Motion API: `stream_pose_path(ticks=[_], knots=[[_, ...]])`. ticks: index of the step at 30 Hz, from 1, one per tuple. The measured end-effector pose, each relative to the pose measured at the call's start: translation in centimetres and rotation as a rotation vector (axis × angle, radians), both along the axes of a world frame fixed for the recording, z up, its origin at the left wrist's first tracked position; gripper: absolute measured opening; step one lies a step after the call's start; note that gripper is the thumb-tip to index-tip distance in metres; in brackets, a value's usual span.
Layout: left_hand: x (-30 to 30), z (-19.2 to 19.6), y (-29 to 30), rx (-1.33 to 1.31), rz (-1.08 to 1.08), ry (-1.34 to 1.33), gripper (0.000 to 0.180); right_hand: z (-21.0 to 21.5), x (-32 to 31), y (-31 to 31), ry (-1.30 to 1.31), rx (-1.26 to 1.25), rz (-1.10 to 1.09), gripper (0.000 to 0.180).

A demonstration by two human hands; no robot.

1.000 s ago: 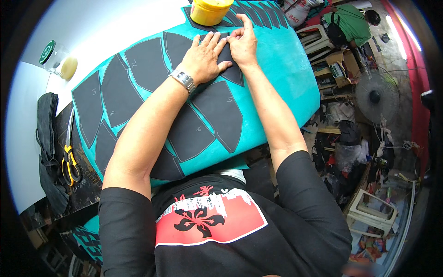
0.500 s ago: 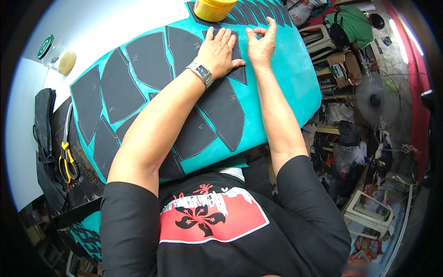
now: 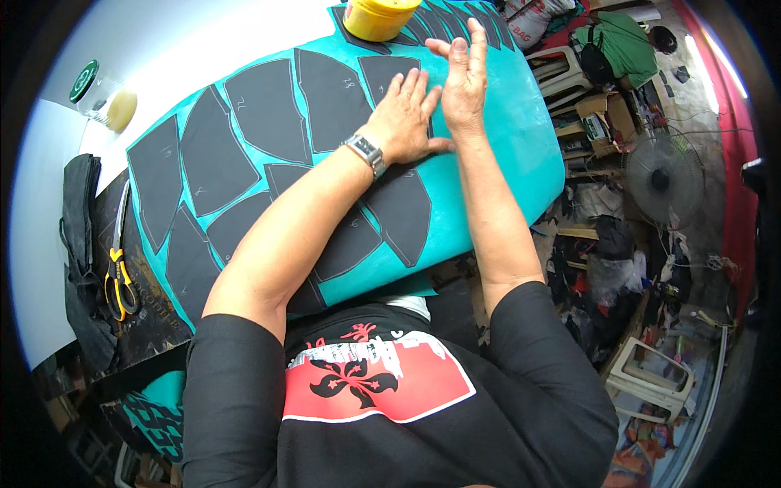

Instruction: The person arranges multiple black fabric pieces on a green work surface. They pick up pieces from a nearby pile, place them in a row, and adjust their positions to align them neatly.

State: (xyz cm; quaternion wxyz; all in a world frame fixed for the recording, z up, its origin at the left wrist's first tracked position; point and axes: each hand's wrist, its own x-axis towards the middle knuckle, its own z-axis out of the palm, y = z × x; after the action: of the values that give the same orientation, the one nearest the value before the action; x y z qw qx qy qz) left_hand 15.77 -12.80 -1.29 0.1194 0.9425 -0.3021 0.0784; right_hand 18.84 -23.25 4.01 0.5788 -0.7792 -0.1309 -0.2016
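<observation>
Since the earlier frame my right hand [image 3: 465, 77] has lifted, open. I keep the left hand [image 3: 404, 120] flat on the dark piece [image 3: 389, 77], smoothing outward over the teal sheet [image 3: 504, 154].

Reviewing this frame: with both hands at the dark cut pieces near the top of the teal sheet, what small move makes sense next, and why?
Probably lower the right hand flat onto the dark piece beside the left hand. The left hand lies spread on that piece on the teal sheet, while the right is open and looks raised, fingers up, near the yellow tub. Pressing with both palms would likely seat the piece evenly.
</observation>
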Motion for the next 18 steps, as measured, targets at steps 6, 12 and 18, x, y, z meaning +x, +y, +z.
stream_pose_path(ticks=[6, 12, 18], knots=[[-4.2, 0.6, 0.8, -0.128, -0.239, 0.073, 0.113, -2.5, -0.5, -1.1, 0.329, -0.608, 0.247, 0.072], [-7.7, 1.2, 1.8, -0.117, -0.304, 0.151, 0.115, -3.7, 0.7, -1.7, 0.263, -1.055, 0.197, 0.068], [-10.7, 0.7, 1.6, -0.187, -0.331, 0.145, 0.109, -3.5, 0.0, -0.6, 0.170, -1.233, 0.114, 0.063]])
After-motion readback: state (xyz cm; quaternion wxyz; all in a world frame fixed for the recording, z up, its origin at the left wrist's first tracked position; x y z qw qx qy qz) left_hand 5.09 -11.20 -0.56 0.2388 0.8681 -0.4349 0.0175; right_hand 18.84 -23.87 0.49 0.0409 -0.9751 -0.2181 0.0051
